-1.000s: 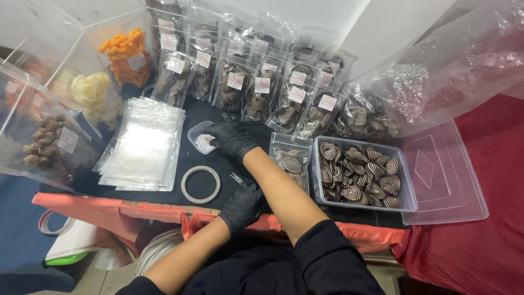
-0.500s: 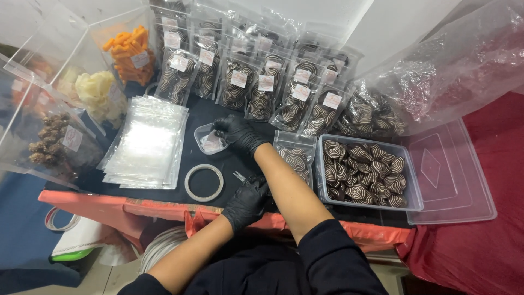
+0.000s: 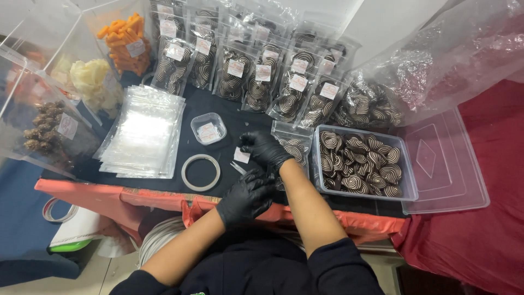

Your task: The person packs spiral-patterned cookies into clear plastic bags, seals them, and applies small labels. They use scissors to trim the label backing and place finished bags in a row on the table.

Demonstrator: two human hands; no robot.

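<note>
My right hand (image 3: 266, 151), in a black glove, pinches a small white label (image 3: 242, 155) at its fingertips. It hovers over the black table top, just left of a small clear pouch of swirl cookies (image 3: 295, 146). My left hand (image 3: 248, 196), also gloved, rests curled at the table's front edge, and I see nothing in it. A thin pale strip (image 3: 237, 168) lies right by its fingertips. A small clear tub of labels (image 3: 208, 129) stands a little beyond the right hand.
A tape ring (image 3: 201, 172) and a stack of empty zip bags (image 3: 143, 134) lie to the left. A clear box of swirl cookies (image 3: 404, 164) and its lid (image 3: 443, 164) sit on the right. Filled pouches (image 3: 262, 76) line the back. Acrylic snack bins (image 3: 82, 82) stand far left.
My right hand has drawn back from the small tub toward the pouch, now with a white label at its fingertips. The left hand has barely moved.
</note>
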